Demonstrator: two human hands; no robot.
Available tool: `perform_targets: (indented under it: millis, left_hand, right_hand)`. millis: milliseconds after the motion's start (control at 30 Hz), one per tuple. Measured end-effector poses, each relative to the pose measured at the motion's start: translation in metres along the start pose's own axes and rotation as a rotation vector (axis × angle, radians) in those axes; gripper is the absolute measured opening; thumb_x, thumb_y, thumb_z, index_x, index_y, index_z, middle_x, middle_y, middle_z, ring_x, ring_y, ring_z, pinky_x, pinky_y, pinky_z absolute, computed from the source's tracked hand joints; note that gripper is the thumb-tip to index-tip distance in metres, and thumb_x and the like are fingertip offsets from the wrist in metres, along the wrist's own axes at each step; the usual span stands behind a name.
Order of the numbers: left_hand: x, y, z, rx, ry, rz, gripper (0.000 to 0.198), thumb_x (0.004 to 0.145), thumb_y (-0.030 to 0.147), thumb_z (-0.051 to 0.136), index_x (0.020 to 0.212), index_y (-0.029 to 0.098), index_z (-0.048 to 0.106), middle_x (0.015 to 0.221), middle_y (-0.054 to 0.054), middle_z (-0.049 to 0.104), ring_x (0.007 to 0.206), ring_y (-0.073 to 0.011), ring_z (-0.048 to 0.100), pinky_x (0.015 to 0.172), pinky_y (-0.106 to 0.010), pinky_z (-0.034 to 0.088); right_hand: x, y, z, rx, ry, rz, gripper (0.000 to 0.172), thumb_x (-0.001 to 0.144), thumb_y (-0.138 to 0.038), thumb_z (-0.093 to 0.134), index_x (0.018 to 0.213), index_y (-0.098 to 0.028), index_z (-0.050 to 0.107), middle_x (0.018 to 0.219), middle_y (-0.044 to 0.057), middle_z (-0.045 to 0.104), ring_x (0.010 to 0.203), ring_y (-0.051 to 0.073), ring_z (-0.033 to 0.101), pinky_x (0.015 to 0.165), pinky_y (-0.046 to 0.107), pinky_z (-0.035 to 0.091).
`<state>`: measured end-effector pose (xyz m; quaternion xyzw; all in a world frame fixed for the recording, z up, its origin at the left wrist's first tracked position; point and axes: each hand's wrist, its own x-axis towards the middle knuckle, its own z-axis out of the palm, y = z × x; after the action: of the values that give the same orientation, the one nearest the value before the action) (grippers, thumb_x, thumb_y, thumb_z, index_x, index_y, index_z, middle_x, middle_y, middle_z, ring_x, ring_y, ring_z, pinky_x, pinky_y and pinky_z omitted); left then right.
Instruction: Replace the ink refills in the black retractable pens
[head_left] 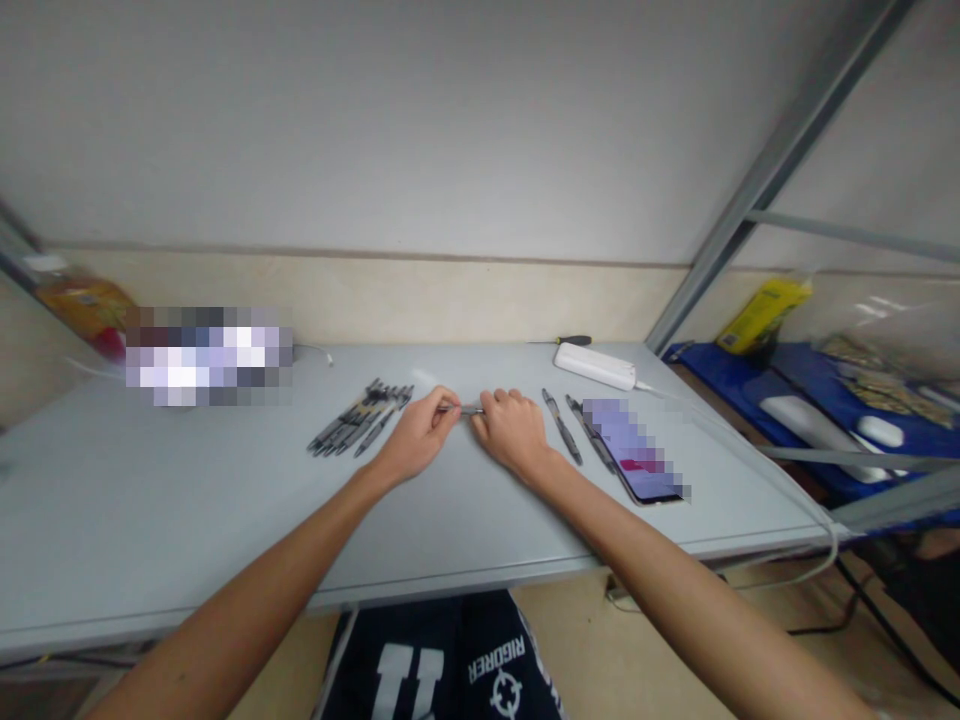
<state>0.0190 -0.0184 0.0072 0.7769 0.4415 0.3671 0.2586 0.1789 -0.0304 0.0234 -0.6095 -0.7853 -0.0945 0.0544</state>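
The left forearm (289, 560) slants in from eight o'clock, its left hand (418, 432) pinching one end of a grey pen (470, 410), which lies nine-to-three between the hands. The right hand (514, 428), knuckles up, grips the other end, the right forearm (660, 560) stretching from four o'clock.

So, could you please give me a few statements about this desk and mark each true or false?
The left hand and right hand hold one slim grey pen. True.
The bunch of dark pens lies right of the right hand. False: the bunch lies left of the left hand.
Two dark pens lie between the right hand and the purple-screened phone. True.
The yellow-and-black screwdriver lies on the floor. False: the screwdriver is at the back of the grey desk.
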Motion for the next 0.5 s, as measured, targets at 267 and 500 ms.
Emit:
perform_targets:
  millis: [267, 500]
  left_hand:
    - [0.005, -0.012, -0.007, -0.151, 0.112, -0.036, 0.020, 0.082, 0.034, 0.049, 0.085, 0.016, 0.057, 0.070, -0.001, 0.060, 0.068, -0.0145, 0.054, 0.064, -0.025, 0.040]
    - [0.009, -0.023, -0.009, -0.432, 0.081, -0.132, 0.028, 0.079, 0.043, 0.055, 0.079, 0.014, 0.059, 0.060, 0.000, 0.057, 0.054, -0.0102, 0.048, 0.054, -0.022, 0.036]
  right_hand:
    - [0.000, 0.020, -0.013, 0.336, -0.109, -0.021, 0.053, 0.090, -0.056, 0.028, 0.097, -0.017, 0.063, 0.079, 0.009, 0.067, 0.073, 0.019, 0.060, 0.063, 0.025, 0.037]
    - [0.005, 0.040, -0.016, 0.715, -0.027, -0.203, 0.025, 0.086, -0.028, 0.050, 0.083, -0.013, 0.069, 0.071, 0.003, 0.066, 0.062, 0.010, 0.052, 0.062, 0.020, 0.035]
